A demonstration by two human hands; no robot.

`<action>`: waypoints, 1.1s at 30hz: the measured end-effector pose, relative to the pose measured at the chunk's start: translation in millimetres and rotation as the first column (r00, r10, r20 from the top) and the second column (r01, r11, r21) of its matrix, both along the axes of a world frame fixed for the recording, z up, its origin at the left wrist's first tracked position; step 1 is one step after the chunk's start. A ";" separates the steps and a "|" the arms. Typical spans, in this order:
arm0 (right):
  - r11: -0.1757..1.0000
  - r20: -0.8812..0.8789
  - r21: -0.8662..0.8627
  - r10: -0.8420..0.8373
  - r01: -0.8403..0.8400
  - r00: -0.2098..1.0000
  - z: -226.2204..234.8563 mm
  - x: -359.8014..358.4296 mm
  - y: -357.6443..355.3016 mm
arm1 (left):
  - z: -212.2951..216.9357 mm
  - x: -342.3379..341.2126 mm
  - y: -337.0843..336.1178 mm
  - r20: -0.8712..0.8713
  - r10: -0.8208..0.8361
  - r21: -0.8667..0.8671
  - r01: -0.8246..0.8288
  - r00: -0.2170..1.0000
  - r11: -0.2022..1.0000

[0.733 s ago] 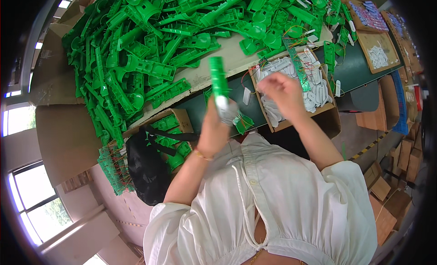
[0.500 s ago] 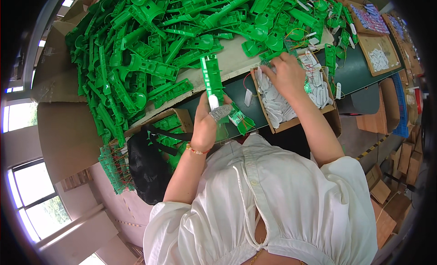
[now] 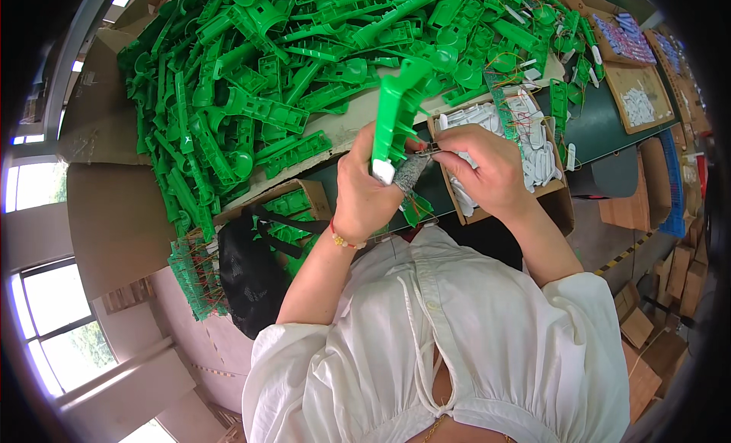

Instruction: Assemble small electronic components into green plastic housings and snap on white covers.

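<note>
My left hand [image 3: 362,185] grips a green plastic housing [image 3: 397,111], tilted upright with its ribbed side toward the right. A white plastic piece [image 3: 383,171] sits at the housing's lower end. The left thumb wears a grey finger cover [image 3: 412,171]. Close beside the housing, my right hand [image 3: 487,165] is closed in a pinch at the left fingertips; a small dark bit shows between its fingers, too small to name. Under and behind the right hand stands a cardboard box of white plastic pieces [image 3: 539,159], with a green circuit-board strip [image 3: 500,111] and red wires lying across it.
A large heap of green housings [image 3: 251,92] covers the far left and middle of the bench. At the left, a cardboard box [image 3: 318,195] holds more green parts beside a black bag [image 3: 247,279]. A shallow tray [image 3: 661,111] with white pieces lies far right.
My right hand has come left from the box of white pieces to the housing. My left hand has turned the housing, so its ribbed side now faces right.
</note>
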State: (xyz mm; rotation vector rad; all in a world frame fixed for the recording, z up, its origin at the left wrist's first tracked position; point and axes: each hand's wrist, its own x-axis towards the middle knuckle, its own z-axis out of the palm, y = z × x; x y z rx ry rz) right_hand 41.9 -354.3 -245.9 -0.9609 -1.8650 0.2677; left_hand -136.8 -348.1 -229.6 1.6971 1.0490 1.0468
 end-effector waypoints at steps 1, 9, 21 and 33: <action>0.995 -0.084 -0.087 0.038 -0.045 0.996 0.5 0.2 -0.2 | -0.5 1.8 -1.5 0.112 0.021 -0.037 -0.017 0.994 0.999; 1.000 -0.045 0.028 0.007 -0.006 0.999 7.6 -12.6 -5.3 | -12.7 16.5 -10.5 0.260 0.191 0.155 -0.236 0.947 0.959; 0.892 -0.225 -0.215 0.351 -0.398 0.909 19.5 -11.7 -14.8 | -26.2 -13.3 0.2 0.675 0.266 -0.559 0.241 0.688 0.793; 0.995 0.216 0.102 -0.027 0.005 0.976 14.8 -33.0 -20.4 | -18.5 -4.2 -13.6 0.638 0.061 -0.396 0.259 0.768 0.881</action>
